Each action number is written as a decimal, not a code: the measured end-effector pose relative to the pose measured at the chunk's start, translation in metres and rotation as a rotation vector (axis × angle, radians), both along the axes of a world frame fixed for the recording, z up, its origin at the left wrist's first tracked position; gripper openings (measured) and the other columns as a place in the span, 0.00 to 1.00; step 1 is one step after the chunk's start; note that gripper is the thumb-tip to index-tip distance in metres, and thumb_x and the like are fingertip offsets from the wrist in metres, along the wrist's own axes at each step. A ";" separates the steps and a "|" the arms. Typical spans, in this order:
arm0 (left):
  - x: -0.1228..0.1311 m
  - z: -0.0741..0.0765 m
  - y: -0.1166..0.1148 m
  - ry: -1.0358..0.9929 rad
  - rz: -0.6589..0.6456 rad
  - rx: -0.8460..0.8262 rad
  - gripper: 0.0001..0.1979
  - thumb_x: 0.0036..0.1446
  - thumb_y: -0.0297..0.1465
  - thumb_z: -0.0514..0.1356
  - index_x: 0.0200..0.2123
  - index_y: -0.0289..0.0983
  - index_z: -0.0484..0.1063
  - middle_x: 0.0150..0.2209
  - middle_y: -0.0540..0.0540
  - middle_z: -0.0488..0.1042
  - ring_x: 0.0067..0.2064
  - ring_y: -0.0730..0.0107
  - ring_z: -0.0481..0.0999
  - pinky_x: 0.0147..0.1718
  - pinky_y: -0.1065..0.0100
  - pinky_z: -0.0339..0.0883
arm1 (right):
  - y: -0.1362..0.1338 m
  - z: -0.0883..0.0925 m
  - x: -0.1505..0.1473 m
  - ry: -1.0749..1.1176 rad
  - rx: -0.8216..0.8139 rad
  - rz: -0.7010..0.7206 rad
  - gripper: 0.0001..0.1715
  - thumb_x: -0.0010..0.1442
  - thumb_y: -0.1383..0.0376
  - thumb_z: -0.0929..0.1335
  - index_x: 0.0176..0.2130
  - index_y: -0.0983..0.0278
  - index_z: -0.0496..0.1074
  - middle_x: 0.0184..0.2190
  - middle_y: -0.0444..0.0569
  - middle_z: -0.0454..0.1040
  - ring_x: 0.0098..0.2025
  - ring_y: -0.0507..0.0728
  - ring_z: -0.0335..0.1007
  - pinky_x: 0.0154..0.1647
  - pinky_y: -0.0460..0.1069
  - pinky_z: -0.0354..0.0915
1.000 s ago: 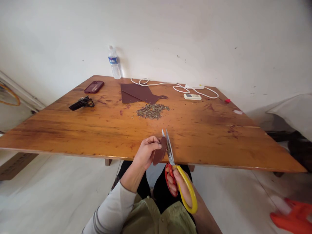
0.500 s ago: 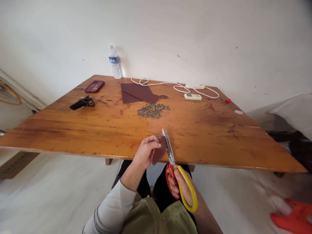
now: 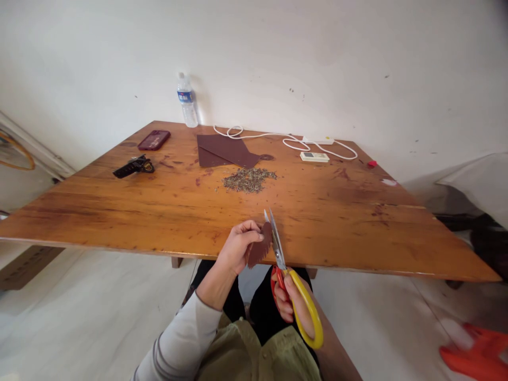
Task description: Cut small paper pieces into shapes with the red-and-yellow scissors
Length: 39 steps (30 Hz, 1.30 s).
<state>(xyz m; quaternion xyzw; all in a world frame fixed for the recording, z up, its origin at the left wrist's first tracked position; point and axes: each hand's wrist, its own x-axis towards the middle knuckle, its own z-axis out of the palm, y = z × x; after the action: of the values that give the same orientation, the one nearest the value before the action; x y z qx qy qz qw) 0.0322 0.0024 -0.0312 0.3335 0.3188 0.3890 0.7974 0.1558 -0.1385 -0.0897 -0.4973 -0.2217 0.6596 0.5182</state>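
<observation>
My left hand (image 3: 237, 247) pinches a small dark brown paper piece (image 3: 260, 248) with a fringed lower edge, held over the near edge of the wooden table (image 3: 119, 206). My right hand (image 3: 296, 307) grips the scissors (image 3: 291, 286) by their red and yellow handles. The blades point up and away, slightly apart, against the right edge of the paper piece. A heap of fine cuttings (image 3: 248, 180) lies on the table farther back, in front of larger brown sheets (image 3: 224, 150).
At the back stand a water bottle (image 3: 186, 101), a white cable (image 3: 278, 138) and a small white remote (image 3: 314, 156). A dark red phone (image 3: 154, 140) and a black tool (image 3: 133, 167) lie at the left. An orange object (image 3: 476, 352) sits on the floor at right.
The scissors have shifted very slightly against the paper piece; both hands stay in nearly the same place.
</observation>
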 end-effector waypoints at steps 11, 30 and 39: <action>0.000 0.001 0.000 -0.014 0.013 -0.053 0.10 0.31 0.26 0.68 0.18 0.37 0.68 0.21 0.51 0.73 0.22 0.70 0.72 0.26 0.68 0.65 | -0.001 -0.001 -0.007 -0.065 0.010 -0.059 0.39 0.47 0.31 0.74 0.36 0.60 0.68 0.19 0.34 0.59 0.14 0.44 0.45 0.11 0.41 0.46; 0.002 0.003 -0.002 0.017 0.057 -0.025 0.11 0.31 0.27 0.69 0.18 0.37 0.68 0.17 0.55 0.67 0.19 0.79 0.64 0.21 0.73 0.54 | 0.003 -0.001 -0.011 -0.064 -0.023 -0.072 0.41 0.42 0.30 0.76 0.34 0.59 0.67 0.17 0.32 0.58 0.13 0.44 0.44 0.09 0.41 0.46; 0.002 0.003 -0.002 0.033 0.058 -0.010 0.12 0.32 0.27 0.70 0.18 0.37 0.68 0.17 0.55 0.67 0.19 0.79 0.65 0.21 0.73 0.55 | 0.001 -0.003 -0.014 -0.150 0.119 -0.133 0.38 0.50 0.31 0.73 0.36 0.61 0.72 0.19 0.37 0.62 0.16 0.47 0.50 0.16 0.44 0.48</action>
<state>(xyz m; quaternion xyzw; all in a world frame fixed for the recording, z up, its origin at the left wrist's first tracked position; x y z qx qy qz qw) 0.0346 -0.0001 -0.0285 0.3267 0.3431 0.4048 0.7821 0.1417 -0.1375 -0.0926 -0.5273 -0.2650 0.5704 0.5713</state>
